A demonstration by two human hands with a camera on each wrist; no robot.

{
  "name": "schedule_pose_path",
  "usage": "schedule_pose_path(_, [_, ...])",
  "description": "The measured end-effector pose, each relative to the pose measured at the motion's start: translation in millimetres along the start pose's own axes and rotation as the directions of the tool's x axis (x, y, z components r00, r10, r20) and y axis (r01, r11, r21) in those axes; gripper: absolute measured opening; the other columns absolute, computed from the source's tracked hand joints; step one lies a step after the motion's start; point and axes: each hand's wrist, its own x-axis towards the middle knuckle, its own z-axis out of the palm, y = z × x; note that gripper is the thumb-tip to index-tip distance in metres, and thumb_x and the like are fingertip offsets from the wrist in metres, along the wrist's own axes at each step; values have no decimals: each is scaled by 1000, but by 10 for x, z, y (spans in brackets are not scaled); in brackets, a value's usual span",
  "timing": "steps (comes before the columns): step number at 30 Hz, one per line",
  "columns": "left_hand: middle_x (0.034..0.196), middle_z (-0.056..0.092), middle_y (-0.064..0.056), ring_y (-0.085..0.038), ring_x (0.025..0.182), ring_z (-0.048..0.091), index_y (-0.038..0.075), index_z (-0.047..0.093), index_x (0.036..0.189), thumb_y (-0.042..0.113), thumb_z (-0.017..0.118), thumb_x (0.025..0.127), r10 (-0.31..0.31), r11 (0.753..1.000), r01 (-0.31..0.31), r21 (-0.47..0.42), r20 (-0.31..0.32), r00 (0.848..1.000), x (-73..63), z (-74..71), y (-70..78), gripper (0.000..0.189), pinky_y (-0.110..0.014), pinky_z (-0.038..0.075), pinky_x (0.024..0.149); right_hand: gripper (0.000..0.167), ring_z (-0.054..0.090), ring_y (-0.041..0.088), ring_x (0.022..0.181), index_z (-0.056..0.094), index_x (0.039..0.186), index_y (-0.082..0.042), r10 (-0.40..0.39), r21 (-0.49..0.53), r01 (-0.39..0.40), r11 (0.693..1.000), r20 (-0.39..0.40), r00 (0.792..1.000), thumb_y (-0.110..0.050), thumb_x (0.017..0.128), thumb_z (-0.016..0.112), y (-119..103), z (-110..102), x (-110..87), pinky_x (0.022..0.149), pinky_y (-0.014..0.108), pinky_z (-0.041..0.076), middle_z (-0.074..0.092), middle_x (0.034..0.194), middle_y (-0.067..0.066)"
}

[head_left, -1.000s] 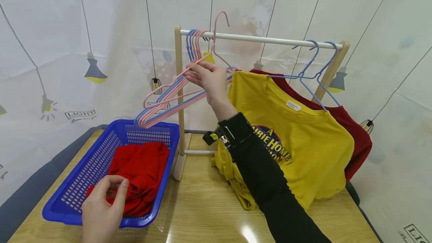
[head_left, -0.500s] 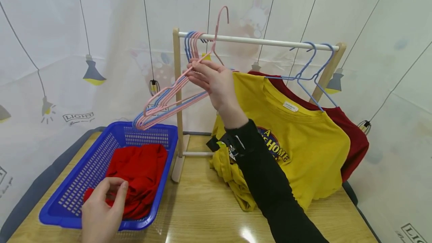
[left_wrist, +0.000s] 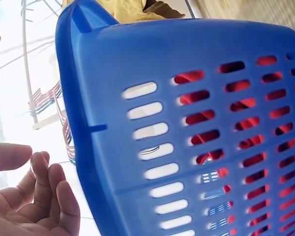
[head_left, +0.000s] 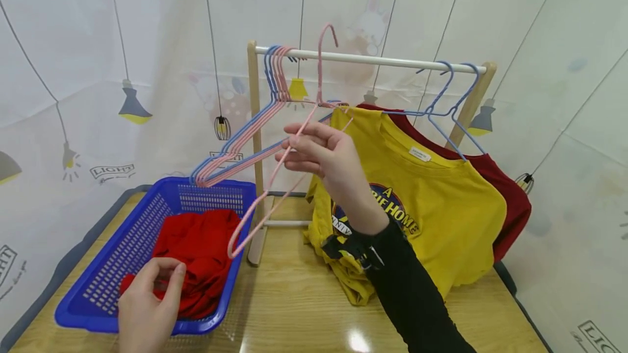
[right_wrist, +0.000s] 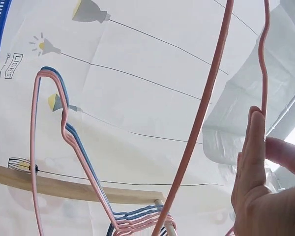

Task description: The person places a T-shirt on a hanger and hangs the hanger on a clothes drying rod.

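Observation:
My right hand (head_left: pixel 338 173) pinches a pink clothes hanger (head_left: pixel 289 150) by one sloping arm, between thumb and fingers. The hanger hangs in front of the rack, its hook near the rail and its lower end over the basket's right rim. In the right wrist view, thumb and fingertips meet on the hanger's wire (right_wrist: pixel 263 64). My left hand (head_left: pixel 149 301) is at the near side of a blue plastic basket (head_left: pixel 68 309), fingers loosely curved with nothing between them. Crumpled red cloth (head_left: pixel 206 233) lies inside the basket, partly hidden by that hand.
Several blue and pink hangers (head_left: pixel 245 124) hang at the left end of the rack's white rail (head_left: pixel 378 60). Toward the right end, a yellow shirt (head_left: pixel 441 206) and a dark red shirt (head_left: pixel 515 200) hang on blue hangers. The rack stands on a wooden table (head_left: pixel 294 298).
My right hand has drawn the pink hanger away from the hangers on the rail, down and toward me. The left hand has stayed by the basket.

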Motion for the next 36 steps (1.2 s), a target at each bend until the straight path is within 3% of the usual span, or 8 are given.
schedule_pose_path(7, [82, 68, -3, 13, 69, 47, 12, 70, 94, 13, 73, 92, -24, 999, 23, 23, 37, 999, 1, 25, 9, 4, -6, 39, 64, 31, 76, 13, 87, 52, 129, 11, 152, -68, -144, 987, 136, 979, 0, 100, 52, 78, -256, -370, 79, 33, 62, 74, 94, 0])
schedule_pose_path(10, [81, 68, -3, 12, 69, 46, 12, 70, 94, 13, 73, 92, -29, 999, 27, 36, 44, 999, -3, 28, 11, 3, -5, 38, 64, 28, 76, 12, 90, 55, 127, 6, 195, -95, -181, 979, 171, 966, -2, 101, 54, 154, -368, -473, 79, 34, 62, 73, 97, -1])
schedule_pose_path(16, [82, 67, -2, 11, 69, 46, 12, 70, 94, 14, 73, 92, -25, 999, 24, 29, 42, 999, 3, 55, 9, 3, -7, 39, 64, 20, 72, 12, 89, 56, 121, -3, 284, -123, -264, 957, 185, 941, 0, 102, 51, 258, -585, -673, 80, 37, 63, 71, 98, -1])
schedule_pose_path(22, [83, 68, -3, 12, 69, 46, 12, 70, 94, 13, 73, 92, -7, 999, 5, 43, 53, 999, 34, 32, -3, 4, -7, 38, 63, 23, 69, 12, 91, 48, 127, 4, 378, -217, -337, 916, 183, 908, -4, 105, 47, 350, -773, -865, 84, 42, 62, 67, 100, 1])
schedule_pose_path(28, [83, 67, -4, 2, 72, 52, 10, 69, 93, 12, 73, 91, 103, 988, -114, 101, 111, 988, 158, -54, -20, 5, -15, 40, 58, 21, 63, 9, 89, 49, 124, 4, 456, -290, -403, 868, 145, 878, -8, 108, 44, 442, -975, -1066, 84, 37, 62, 62, 97, 1])
schedule_pose_path(32, [79, 65, -5, -14, 72, 55, 8, 68, 90, 7, 74, 88, 229, 961, -242, 132, 106, 968, 319, -120, -61, 6, -17, 37, 59, 20, 59, 7, 85, 51, 122, 2, 474, -303, -429, 851, 91, 876, -9, 108, 44, 454, -1105, -1236, 80, 31, 61, 60, 96, 0])
schedule_pose_path(36, [77, 64, -7, -21, 72, 55, 5, 67, 90, 7, 73, 87, 296, 936, -313, 160, 121, 947, 546, -192, -92, 6, -21, 37, 59, 24, 57, 7, 83, 52, 125, 5, 491, -337, -455, 824, 24, 871, -10, 109, 43, 437, -1221, -1342, 75, 27, 58, 60, 96, 1])
